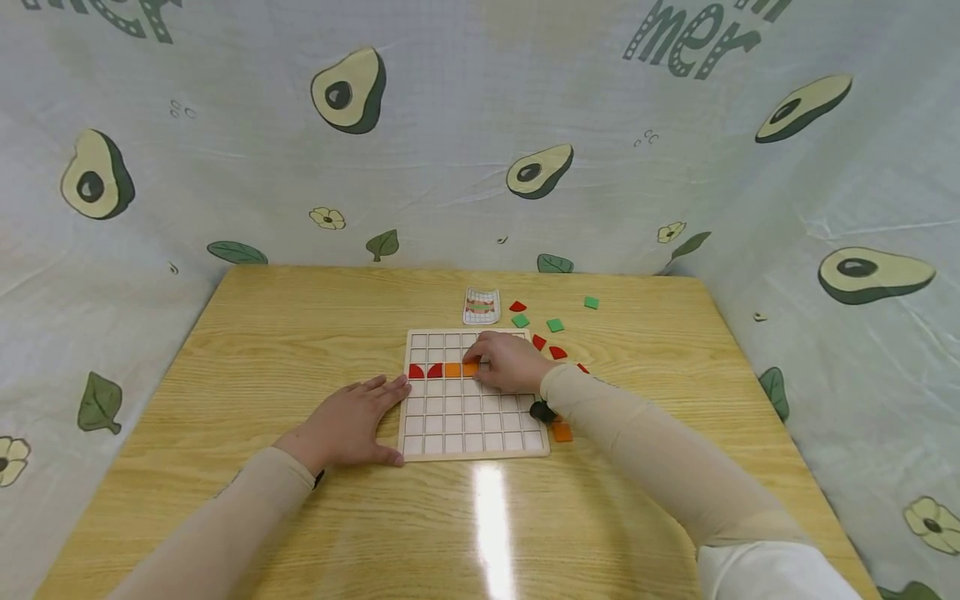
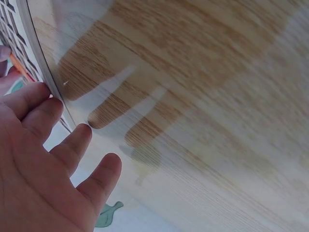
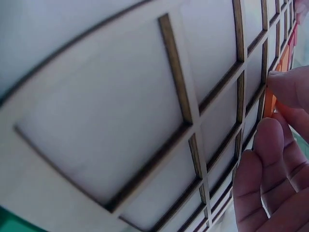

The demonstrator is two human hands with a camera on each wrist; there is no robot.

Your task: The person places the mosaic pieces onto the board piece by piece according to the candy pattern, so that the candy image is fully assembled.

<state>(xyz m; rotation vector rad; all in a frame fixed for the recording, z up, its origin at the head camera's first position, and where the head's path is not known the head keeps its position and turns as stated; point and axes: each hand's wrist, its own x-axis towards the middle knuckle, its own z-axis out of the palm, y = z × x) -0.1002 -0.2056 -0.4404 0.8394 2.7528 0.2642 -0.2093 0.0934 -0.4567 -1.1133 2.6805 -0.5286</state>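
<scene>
A pale wooden grid board (image 1: 453,423) lies on the table. From the left, one of its rows holds two red curved-edge tiles (image 1: 415,372), an orange square tile (image 1: 452,371) and a second orange square (image 1: 470,369). My right hand (image 1: 512,363) reaches over the board and pinches that second orange square at its cell; the right wrist view shows thumb and fingertips on the orange tile (image 3: 269,104). With fingers spread, my left hand (image 1: 352,425) rests against the board's left edge. In the left wrist view, the left hand's fingertips (image 2: 112,164) are apart.
Behind the board lies a pattern card (image 1: 482,307). Green squares (image 1: 555,325) and red curved tiles (image 1: 557,352) are scattered behind and right of it. Another orange square (image 1: 562,432) lies by its right edge, beneath the right forearm. Printed cloth (image 1: 450,167) hangs around the table (image 1: 300,333).
</scene>
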